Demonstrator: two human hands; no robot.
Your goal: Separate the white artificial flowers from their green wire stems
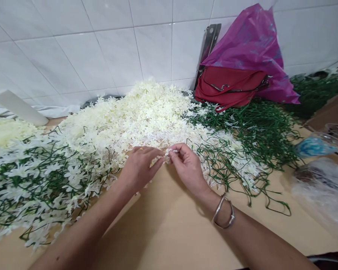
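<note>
Over the front edge of a heap of loose white flowers [146, 108], my two hands nearly meet. My right hand [187, 167] pinches a small white flower [168, 151] between thumb and fingers. My left hand [142, 165] reaches toward that flower from the left, its thumb and fingers apart, with nothing clear between them. White flowers on green stems [70, 176] are piled left of my left arm. Bare green stems [225, 161] lie tangled right of my right hand.
A red handbag [231, 86] and a purple plastic bag [248, 41] lean against the tiled wall. A white roll [19, 107] lies at the left. Clear plastic wrapping [326, 191] and a blue-patterned plastic item [317, 146] are at the right on the wooden table [157, 232].
</note>
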